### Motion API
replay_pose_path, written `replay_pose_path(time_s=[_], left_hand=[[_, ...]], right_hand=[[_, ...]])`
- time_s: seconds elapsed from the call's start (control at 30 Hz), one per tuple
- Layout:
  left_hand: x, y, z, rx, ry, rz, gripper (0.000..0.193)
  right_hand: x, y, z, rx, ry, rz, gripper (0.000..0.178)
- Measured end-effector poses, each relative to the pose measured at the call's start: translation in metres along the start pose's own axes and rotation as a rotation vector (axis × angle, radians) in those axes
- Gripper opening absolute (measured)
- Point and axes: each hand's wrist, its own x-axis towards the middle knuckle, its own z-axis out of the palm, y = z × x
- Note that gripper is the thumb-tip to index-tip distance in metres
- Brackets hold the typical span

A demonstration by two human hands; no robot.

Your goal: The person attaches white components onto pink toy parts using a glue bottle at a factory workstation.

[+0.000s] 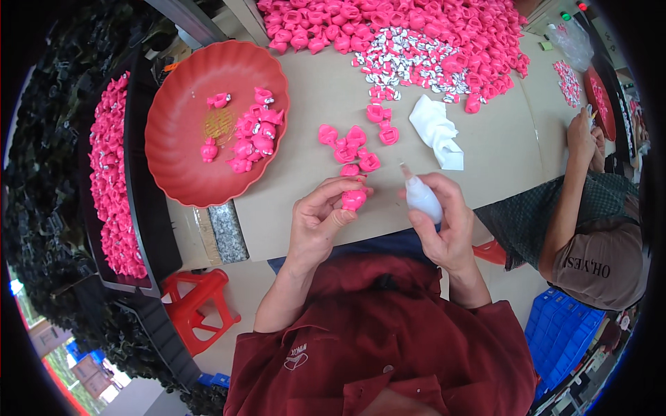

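Between thumb and fingers, my left hand pinches a small pink plastic figure part. My right hand is wrapped round a white squeeze bottle, its narrow nozzle tilted up and left, apart from the pink part. Just beyond my left hand lie several loose hollow pink parts on the table. A crumpled white tissue rests past the bottle. To the left, a red scalloped bowl holds several pink figures.
Pink parts heap up at the table's far side, with small white-and-pink pieces before them. A black tray of pink parts stands far left, near a red stool. Another person works at the right, beside a blue crate.
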Motion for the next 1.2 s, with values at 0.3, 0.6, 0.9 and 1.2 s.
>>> replay_pose_path(time_s=[0.3, 0.6, 0.9, 1.2], left_hand=[[0.000, 0.004, 0.001, -0.092, 0.019, -0.008, 0.036], [0.001, 0.005, 0.000, -0.160, 0.062, -0.065, 0.038], [0.001, 0.004, 0.001, -0.138, 0.077, -0.061, 0.037], [0.001, 0.004, 0.002, -0.109, 0.092, -0.049, 0.036]], right_hand=[[0.004, -0.019, -0.006, -0.102, -0.073, -0.163, 0.032], [0.005, -0.016, -0.004, -0.144, -0.055, -0.212, 0.035], [0.005, -0.019, 0.000, -0.131, -0.065, -0.202, 0.034], [0.007, -0.016, 0.000, -0.142, -0.088, -0.266, 0.041]])
